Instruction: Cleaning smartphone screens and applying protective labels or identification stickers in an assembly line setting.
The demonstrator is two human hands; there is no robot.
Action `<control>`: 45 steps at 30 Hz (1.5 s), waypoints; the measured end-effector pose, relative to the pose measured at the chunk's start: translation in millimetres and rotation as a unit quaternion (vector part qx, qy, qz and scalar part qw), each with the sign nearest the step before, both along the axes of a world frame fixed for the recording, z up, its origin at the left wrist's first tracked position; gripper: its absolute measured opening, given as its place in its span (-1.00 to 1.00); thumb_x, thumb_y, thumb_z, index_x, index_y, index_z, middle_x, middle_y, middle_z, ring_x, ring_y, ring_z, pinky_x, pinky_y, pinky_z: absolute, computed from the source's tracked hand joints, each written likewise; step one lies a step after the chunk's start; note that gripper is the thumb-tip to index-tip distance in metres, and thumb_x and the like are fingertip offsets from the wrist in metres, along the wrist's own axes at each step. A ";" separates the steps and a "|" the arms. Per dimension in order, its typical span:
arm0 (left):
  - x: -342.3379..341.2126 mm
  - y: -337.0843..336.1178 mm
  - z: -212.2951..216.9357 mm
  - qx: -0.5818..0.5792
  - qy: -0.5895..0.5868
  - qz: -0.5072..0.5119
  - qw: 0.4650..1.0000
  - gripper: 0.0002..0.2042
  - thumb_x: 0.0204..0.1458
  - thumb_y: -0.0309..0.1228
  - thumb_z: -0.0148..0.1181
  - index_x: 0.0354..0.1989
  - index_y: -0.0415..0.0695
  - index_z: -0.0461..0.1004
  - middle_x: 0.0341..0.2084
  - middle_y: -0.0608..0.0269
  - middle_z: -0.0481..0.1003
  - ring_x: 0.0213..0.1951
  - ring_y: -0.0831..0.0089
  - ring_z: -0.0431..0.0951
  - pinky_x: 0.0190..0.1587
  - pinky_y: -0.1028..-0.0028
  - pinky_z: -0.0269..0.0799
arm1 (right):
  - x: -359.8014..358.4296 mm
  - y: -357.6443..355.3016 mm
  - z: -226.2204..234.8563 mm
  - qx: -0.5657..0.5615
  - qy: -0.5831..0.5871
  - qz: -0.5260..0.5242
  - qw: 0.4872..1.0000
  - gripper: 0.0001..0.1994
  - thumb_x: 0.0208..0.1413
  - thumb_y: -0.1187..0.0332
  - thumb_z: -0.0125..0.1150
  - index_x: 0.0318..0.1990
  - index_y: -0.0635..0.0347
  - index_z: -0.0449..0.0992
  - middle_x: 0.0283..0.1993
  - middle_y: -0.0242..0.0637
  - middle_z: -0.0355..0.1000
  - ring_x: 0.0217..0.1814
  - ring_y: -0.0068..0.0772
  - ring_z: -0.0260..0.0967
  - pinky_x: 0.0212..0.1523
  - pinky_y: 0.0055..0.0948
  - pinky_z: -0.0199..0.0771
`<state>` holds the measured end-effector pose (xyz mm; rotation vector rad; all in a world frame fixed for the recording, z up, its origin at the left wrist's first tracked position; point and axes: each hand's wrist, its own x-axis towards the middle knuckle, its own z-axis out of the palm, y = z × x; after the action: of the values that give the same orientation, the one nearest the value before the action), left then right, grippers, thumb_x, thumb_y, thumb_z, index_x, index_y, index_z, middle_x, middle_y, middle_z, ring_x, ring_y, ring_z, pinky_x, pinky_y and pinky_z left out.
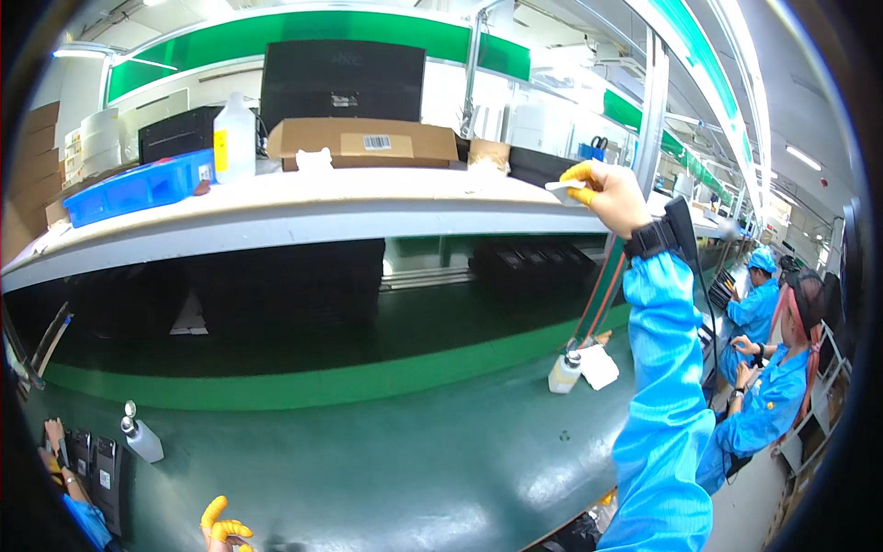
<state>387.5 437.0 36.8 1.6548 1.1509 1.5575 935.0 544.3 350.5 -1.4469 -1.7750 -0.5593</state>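
Note:
My right hand [609,195], in a blue sleeve with a black wrist strap and yellow finger cots, is raised to the white upper shelf [303,207]. It pinches a small white piece [564,188] at the shelf's right edge. My left hand [223,533] shows only its yellow-tipped fingers at the bottom edge, over the green bench [395,469], with nothing visible in it.
On the shelf stand a flat cardboard box [363,143], a white plastic bottle [234,138], a blue tray [138,189] and black cases. Small dispenser bottles [564,373] [141,438] sit on the bench. Co-workers in blue [768,368] sit at right; another's hand [55,451] is lower left.

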 end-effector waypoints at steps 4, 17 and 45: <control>-9.1 4.8 -10.9 -0.031 -0.030 -0.015 0.999 -0.70 0.00 -0.23 0.14 -0.24 -0.23 0.46 0.17 0.11 0.27 -0.35 0.59 0.33 -0.29 0.61 0.24 | -4.3 66.9 14.4 -0.015 0.144 0.111 0.983 -0.83 0.01 0.50 0.25 -0.21 0.25 0.57 -0.34 -0.28 0.54 -0.31 -0.55 0.45 -0.22 -0.58 0.42; 23.9 -11.3 -43.9 -0.232 -0.123 -0.098 0.960 -0.86 0.07 -0.49 0.13 -0.21 -0.20 0.47 0.10 0.27 0.30 -0.12 0.41 0.47 -0.17 0.49 0.43 | -159.8 156.9 27.4 -0.056 0.064 0.125 0.988 -0.84 -0.02 0.54 0.26 -0.24 0.38 0.57 -0.31 -0.12 0.54 -0.29 -0.38 0.49 -0.19 -0.52 0.48; -36.7 24.0 -48.2 -0.134 0.083 -0.326 0.932 -0.78 0.19 -0.53 -0.06 -0.03 -0.33 0.28 0.19 0.01 0.09 0.08 -0.06 0.37 0.04 0.08 0.41 | -171.2 -350.3 -13.0 -0.089 -0.078 -0.416 0.902 -0.74 0.18 0.54 0.06 0.02 0.30 0.45 -0.04 -0.30 0.46 0.01 -0.54 0.38 0.04 -0.59 0.33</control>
<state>350.8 461.0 -11.4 1.7550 0.7271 0.8191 763.8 194.0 337.5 -2.3518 -1.2677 -0.9744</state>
